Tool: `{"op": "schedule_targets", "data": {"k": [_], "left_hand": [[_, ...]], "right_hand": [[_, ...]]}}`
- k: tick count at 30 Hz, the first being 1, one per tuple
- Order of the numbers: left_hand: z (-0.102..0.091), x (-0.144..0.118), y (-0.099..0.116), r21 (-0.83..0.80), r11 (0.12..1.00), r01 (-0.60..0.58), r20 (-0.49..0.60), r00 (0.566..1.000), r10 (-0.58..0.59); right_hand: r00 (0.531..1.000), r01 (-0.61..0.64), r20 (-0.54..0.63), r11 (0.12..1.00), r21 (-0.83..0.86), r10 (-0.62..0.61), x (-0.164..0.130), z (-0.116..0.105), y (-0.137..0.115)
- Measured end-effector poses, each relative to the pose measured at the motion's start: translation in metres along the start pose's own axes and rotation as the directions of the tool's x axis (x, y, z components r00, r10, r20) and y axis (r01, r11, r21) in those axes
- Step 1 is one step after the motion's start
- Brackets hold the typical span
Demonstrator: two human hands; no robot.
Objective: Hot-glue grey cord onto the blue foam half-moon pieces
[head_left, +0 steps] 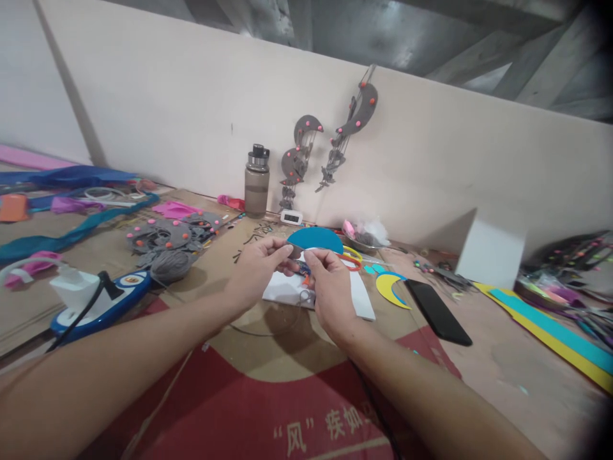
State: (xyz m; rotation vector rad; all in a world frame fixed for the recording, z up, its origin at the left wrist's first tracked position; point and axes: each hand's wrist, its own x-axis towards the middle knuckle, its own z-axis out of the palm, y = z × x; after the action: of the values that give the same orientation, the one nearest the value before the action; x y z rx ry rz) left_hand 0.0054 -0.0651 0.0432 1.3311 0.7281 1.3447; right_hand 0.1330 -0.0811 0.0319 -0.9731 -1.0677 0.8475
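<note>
My left hand (261, 265) and my right hand (330, 287) meet over white sheets, thumbs and fingers pinched. A stretch of grey yarn (272, 334) loops below them and rises to the right hand's fingers. Between my fingertips a thin dark-grey strand runs from one hand to the other. Small blue and orange bits show under the fingertips, too small to name. The ball of grey yarn (171, 266) lies to the left. Behind the hands are a blue paper disc (316, 239) and scissors with red and yellow handles (353, 262), partly covered.
Right of the hands lie a yellow crescent (390, 289) and a black phone (438, 313). A water bottle (257, 185) stands by the wall near a small white clock (291, 217). At left sit a blue power strip (131, 292) and grey crescent ornaments (165, 236).
</note>
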Motion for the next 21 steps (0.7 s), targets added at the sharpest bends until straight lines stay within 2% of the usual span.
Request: {"op": "schedule_targets", "data": {"k": [5,13,21], "left_hand": [[0.0028,-0.003,-0.0016,-0.067,0.997,0.031,0.008,1.0,-0.03],[0.0057,-0.006,-0.0013,-0.163,0.985,0.051,0.028,0.998,-0.047],[0.0043,-0.007,-0.002,-0.226,0.973,0.049,0.059,0.998,-0.036]], "right_hand": [[0.998,-0.059,-0.005,0.998,0.034,0.06,-0.0021,-0.0008,0.0005],[0.997,-0.078,0.009,0.995,0.066,0.078,-0.0025,-0.0021,-0.0019],[0.996,-0.08,0.027,0.996,0.031,0.08,-0.0028,-0.0029,-0.0003]]}}
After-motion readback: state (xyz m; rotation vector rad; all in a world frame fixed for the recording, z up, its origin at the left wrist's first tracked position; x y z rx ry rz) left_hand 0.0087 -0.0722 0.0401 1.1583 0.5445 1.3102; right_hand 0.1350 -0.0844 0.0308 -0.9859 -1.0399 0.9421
